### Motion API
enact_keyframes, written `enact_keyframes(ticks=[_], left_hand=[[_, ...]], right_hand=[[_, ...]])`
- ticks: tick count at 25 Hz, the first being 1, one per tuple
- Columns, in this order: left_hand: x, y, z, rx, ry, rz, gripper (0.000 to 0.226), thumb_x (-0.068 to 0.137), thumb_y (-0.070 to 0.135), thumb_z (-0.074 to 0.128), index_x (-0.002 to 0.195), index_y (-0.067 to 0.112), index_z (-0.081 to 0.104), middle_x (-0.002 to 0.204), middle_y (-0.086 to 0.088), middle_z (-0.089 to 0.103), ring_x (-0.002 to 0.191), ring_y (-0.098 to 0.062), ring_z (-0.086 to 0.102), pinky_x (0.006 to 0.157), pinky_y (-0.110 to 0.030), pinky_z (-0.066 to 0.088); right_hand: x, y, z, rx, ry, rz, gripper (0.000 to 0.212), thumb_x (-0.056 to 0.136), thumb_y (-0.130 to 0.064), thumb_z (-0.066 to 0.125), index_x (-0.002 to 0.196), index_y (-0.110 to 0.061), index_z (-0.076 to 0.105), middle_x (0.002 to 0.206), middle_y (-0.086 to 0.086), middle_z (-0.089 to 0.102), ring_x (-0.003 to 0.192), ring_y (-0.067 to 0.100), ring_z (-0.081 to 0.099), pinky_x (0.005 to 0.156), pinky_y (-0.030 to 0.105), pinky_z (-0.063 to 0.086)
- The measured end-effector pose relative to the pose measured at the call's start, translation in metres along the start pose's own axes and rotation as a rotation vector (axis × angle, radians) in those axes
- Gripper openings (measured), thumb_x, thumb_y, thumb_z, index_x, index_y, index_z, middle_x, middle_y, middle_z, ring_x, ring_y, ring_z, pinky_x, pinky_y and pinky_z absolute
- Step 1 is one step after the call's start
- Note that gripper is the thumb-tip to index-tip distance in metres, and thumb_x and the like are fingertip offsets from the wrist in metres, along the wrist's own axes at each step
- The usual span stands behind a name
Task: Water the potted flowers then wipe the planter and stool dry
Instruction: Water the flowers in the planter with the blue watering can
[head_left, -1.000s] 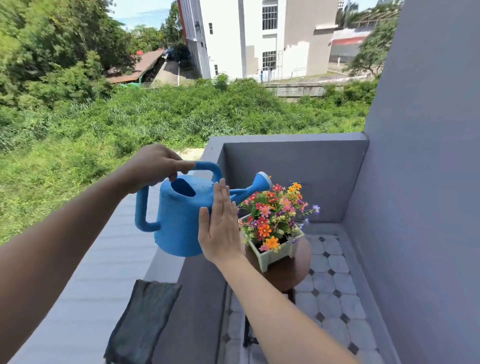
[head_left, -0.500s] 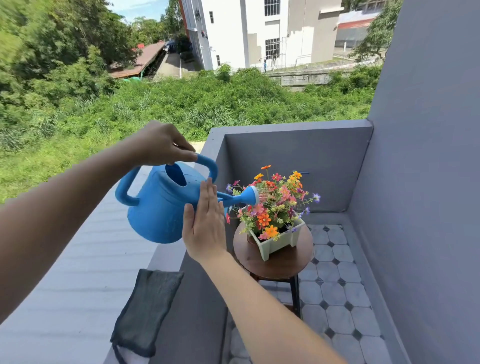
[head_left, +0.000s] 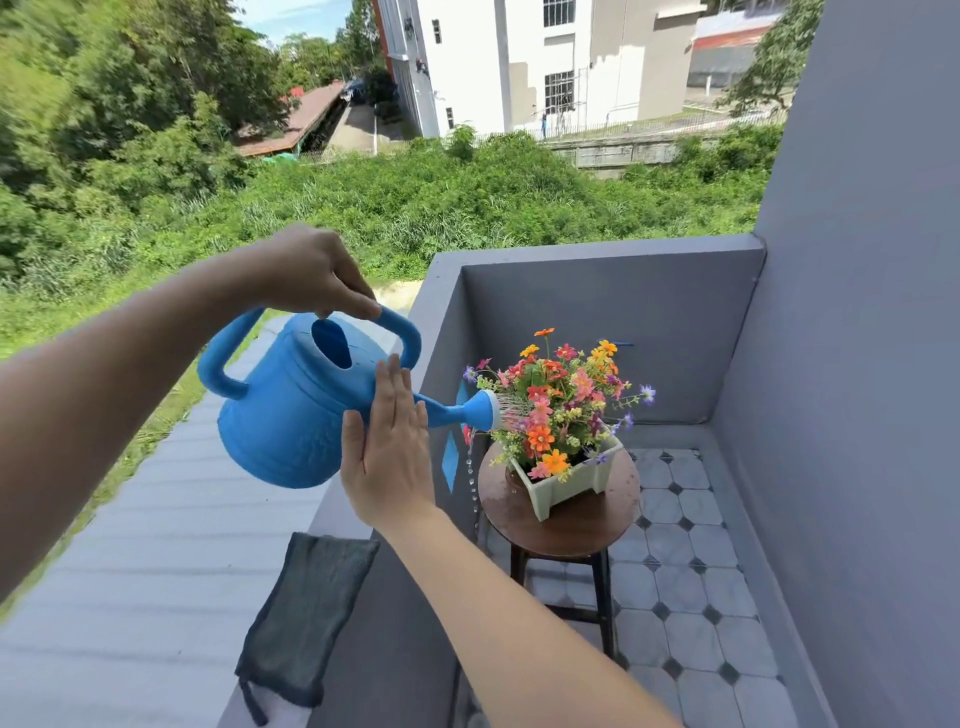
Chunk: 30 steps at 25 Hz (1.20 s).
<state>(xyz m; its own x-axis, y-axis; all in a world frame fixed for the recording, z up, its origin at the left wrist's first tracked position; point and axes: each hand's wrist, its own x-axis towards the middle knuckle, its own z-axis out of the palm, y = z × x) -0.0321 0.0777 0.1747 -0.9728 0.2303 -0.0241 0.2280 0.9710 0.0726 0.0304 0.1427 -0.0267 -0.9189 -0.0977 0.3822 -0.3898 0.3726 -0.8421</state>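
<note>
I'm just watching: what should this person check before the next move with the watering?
1. Left hand grips the top handle of the watering can: ok.
2. Right hand flat against the can's side: ok.
3. Rose sprays onto the flowers: ok.
4. No spill: not ok, drips fall from the spout; stool top is wet.
5. Cloth ready on the ledge: ok.
6. Water left in the can: cannot tell.

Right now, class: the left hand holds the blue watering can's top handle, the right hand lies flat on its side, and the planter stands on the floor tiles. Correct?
One error, the place: the head view shows the planter standing on the wooden stool instead. The left hand holds the blue watering can by its top handle; the right hand lies flat on its side.
</note>
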Motion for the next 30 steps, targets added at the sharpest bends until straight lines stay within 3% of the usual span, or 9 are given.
enact_keyframes(ticks=[4, 7, 12, 18, 22, 25, 30], left_hand=[[0.006, 0.011, -0.001, 0.02, -0.048, 0.013, 0.022, 0.079, 0.042, 0.07, 0.093, 0.027, 0.077, 0.053, 0.004, 0.063, 0.053, -0.01, 0.051, 0.051, -0.024, 0.036], [0.017, 0.022, -0.002, -0.005, -0.03, 0.042, 0.023, 0.078, 0.042, 0.07, 0.093, 0.025, 0.077, 0.054, 0.002, 0.062, 0.053, -0.009, 0.051, 0.051, -0.023, 0.036], [0.034, 0.028, -0.013, -0.023, 0.023, 0.038, 0.026, 0.078, 0.042, 0.07, 0.093, 0.022, 0.077, 0.057, -0.002, 0.063, 0.054, -0.013, 0.05, 0.051, -0.024, 0.036], [0.038, 0.019, -0.023, 0.008, 0.037, 0.007, 0.026, 0.079, 0.04, 0.07, 0.096, 0.021, 0.077, 0.055, -0.003, 0.061, 0.053, -0.014, 0.05, 0.05, -0.023, 0.034], [0.033, 0.016, -0.015, 0.027, -0.01, 0.006, 0.026, 0.077, 0.043, 0.071, 0.094, 0.024, 0.078, 0.055, -0.002, 0.063, 0.052, -0.012, 0.052, 0.052, -0.024, 0.038], [0.029, 0.022, -0.007, 0.006, -0.022, 0.02, 0.024, 0.077, 0.044, 0.07, 0.092, 0.027, 0.077, 0.053, 0.001, 0.062, 0.05, -0.011, 0.049, 0.051, -0.024, 0.037], [0.04, 0.037, -0.002, -0.047, -0.02, 0.045, 0.027, 0.078, 0.046, 0.069, 0.094, 0.027, 0.077, 0.058, -0.001, 0.063, 0.054, -0.015, 0.05, 0.055, -0.027, 0.038]], right_hand=[[-0.006, 0.006, -0.003, 0.026, 0.056, -0.007, 0.078, 0.087, -0.06, 0.0, 0.153, -0.018, 0.006, 0.164, -0.003, 0.007, 0.151, 0.013, 0.003, 0.117, 0.024, -0.01], [0.004, 0.016, -0.019, -0.006, 0.113, -0.028, 0.078, 0.089, -0.06, 0.001, 0.153, -0.016, 0.011, 0.163, 0.0, 0.013, 0.151, 0.014, 0.008, 0.121, 0.03, -0.003], [0.033, 0.018, -0.039, -0.054, 0.08, -0.034, 0.076, 0.092, -0.059, 0.006, 0.154, -0.015, 0.01, 0.164, 0.001, 0.01, 0.151, 0.016, 0.006, 0.12, 0.034, -0.004], [0.047, 0.011, -0.037, -0.072, 0.001, -0.045, 0.062, 0.099, -0.038, 0.024, 0.154, -0.015, 0.008, 0.165, 0.001, 0.005, 0.152, 0.017, 0.004, 0.117, 0.031, -0.007], [0.031, 0.013, -0.037, -0.078, -0.056, -0.081, 0.061, 0.1, -0.04, 0.023, 0.154, -0.014, 0.008, 0.164, 0.001, 0.005, 0.152, 0.015, 0.002, 0.116, 0.028, -0.01], [0.018, 0.023, -0.051, -0.119, -0.08, -0.156, 0.073, 0.095, -0.055, 0.012, 0.153, -0.012, 0.008, 0.164, 0.001, 0.006, 0.151, 0.013, 0.0, 0.118, 0.027, -0.009], [0.022, 0.037, -0.081, -0.195, -0.064, -0.206, 0.078, 0.09, -0.056, 0.008, 0.153, -0.01, 0.01, 0.164, 0.004, 0.009, 0.151, 0.013, 0.002, 0.116, 0.019, -0.014]])
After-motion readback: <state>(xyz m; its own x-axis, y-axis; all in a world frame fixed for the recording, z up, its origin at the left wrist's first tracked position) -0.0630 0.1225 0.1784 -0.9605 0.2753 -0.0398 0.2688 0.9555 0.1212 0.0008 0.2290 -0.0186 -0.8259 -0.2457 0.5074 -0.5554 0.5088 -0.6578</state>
